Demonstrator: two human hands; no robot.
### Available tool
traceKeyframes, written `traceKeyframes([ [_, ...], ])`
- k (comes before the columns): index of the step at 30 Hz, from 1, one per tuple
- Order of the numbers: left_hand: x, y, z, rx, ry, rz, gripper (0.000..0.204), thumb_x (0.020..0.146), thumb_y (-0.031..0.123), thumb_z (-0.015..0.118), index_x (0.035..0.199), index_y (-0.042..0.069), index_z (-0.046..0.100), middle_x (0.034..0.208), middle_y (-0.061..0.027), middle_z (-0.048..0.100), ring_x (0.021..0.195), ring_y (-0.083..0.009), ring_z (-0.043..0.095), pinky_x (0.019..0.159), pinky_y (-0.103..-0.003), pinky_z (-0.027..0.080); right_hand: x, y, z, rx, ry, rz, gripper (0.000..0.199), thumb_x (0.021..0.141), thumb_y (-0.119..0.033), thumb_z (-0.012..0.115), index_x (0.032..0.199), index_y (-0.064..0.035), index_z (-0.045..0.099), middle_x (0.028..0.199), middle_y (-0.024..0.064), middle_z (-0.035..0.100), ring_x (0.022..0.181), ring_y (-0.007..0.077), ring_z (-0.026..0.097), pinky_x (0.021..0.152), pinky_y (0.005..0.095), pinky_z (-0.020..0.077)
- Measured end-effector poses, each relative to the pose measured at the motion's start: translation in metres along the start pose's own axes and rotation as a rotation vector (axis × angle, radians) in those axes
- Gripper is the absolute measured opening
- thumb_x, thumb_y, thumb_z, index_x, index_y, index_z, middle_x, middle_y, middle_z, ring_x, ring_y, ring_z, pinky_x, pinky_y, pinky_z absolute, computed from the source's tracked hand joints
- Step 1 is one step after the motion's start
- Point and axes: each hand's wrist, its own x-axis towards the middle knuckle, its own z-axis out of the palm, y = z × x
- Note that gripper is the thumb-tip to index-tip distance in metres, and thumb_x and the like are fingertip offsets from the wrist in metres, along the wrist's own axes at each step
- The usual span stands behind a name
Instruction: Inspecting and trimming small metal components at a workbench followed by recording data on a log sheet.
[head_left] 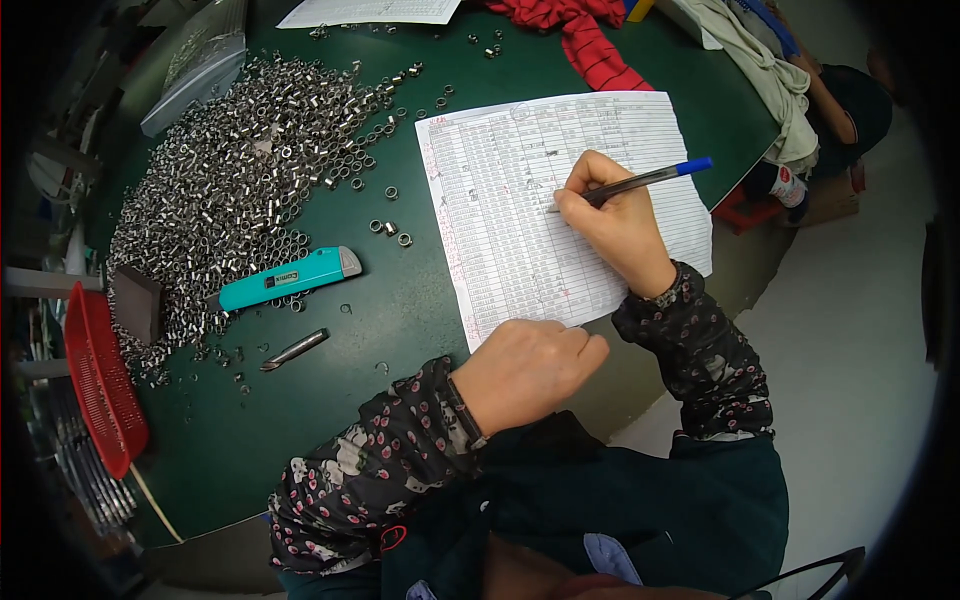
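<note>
Evidently, the green worktable (400,300) is shared out by use: the heap of small metal rings (220,190) takes up its left side, leaving room on the right for the printed table sheet (500,250), which lies flat and slightly turned, presumably to suit the writing arm. The left hand (530,370) rests across the sheet's near edge, probably to stop it sliding; its fingers look bent under, and whether they close on anything I cannot tell. The right hand (620,225) grips the ballpoint pen (650,180) low between thumb and fingers, likely for control, its tip at the middle of the sheet. As for looks, the sheet is white, finely ruled into rows and columns, with red marks down its left margin and a wavy right edge; the pen has a dark barrel and a blue far end.
</note>
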Motion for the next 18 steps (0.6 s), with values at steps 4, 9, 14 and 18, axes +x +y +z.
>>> traceKeyframes([
  [4, 0.0002, 0.0005, -0.0003, 0.003, -0.010, -0.003, 0.010, 0.070, 0.010, 0.054, 0.075, 0.006, 0.047, 0.058, -0.0040, 0.046, 0.054, -0.0196, 0.053, 0.043, -0.031, 0.041, -0.0001, 0.0008, 0.0008, 0.010, 0.040, 0.000, 0.011, 0.069, -0.004, 0.056, 0.064, -0.0021, 0.046, 0.057, -0.0019, 0.043, 0.053, 0.0042, 0.036, 0.047, 0.0197, 0.0292],
  [9, 0.0000, 0.0003, -0.0005, -0.010, -0.005, -0.002, 0.010, 0.070, 0.009, 0.054, 0.075, 0.006, 0.046, 0.058, -0.0042, 0.046, 0.054, -0.0199, 0.053, 0.043, -0.031, 0.041, -0.0001, 0.0013, 0.0009, 0.023, 0.042, 0.011, 0.012, 0.069, -0.004, 0.056, 0.065, -0.0022, 0.046, 0.057, -0.0020, 0.043, 0.054, 0.0042, 0.036, 0.047, 0.0196, 0.0289],
  [14, 0.0004, 0.0003, -0.0003, -0.010, -0.010, -0.007, 0.010, 0.070, 0.009, 0.054, 0.075, 0.006, 0.046, 0.058, -0.0044, 0.046, 0.054, -0.0200, 0.053, 0.043, -0.031, 0.041, -0.0008, 0.0000, 0.0002, 0.036, 0.043, 0.024, 0.012, 0.069, -0.004, 0.056, 0.065, -0.0021, 0.046, 0.057, -0.0020, 0.042, 0.054, 0.0040, 0.036, 0.047, 0.0197, 0.0288],
  [18, 0.0002, 0.0003, -0.0008, -0.012, -0.012, -0.008, 0.009, 0.070, 0.009, 0.054, 0.075, 0.006, 0.047, 0.058, -0.0044, 0.046, 0.054, -0.0200, 0.053, 0.043, -0.031, 0.041, -0.0012, 0.0027, 0.0012, 0.080, 0.096, 0.027, 0.012, 0.069, -0.004, 0.057, 0.065, -0.0020, 0.046, 0.057, -0.0020, 0.042, 0.054, 0.0040, 0.036, 0.047, 0.0197, 0.0287],
])
